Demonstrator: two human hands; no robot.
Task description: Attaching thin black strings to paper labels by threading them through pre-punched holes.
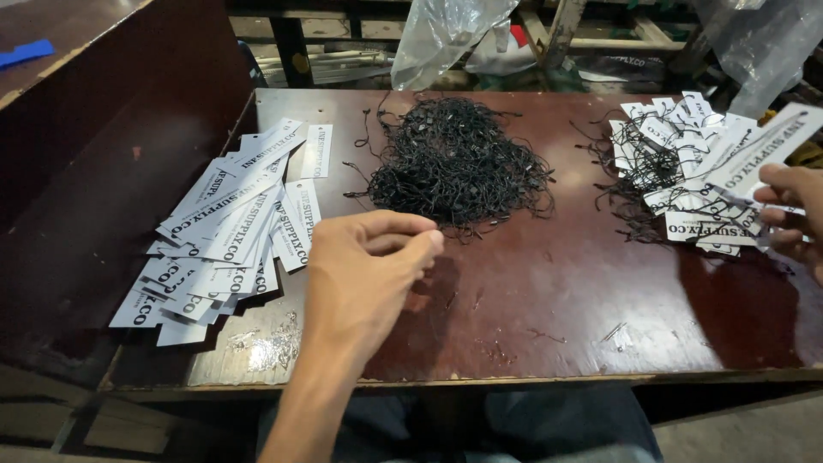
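My left hand [369, 266] hovers over the dark wooden table [549, 300], thumb and fingertips pinched together just below a tangled heap of black strings [454, 163]; whether a string is between them I cannot tell. My right hand [793, 210] at the right edge holds a long white paper tag [759, 154] over a pile of white tags with black strings attached [686, 163]. A spread pile of plain white printed tags [227, 227] lies to the left of my left hand.
A dark raised board [103, 171] borders the table on the left. Clear plastic bags [441, 34] and wooden frames stand behind the table. The table's front edge [480, 377] has worn, scratched spots. My lap shows below it.
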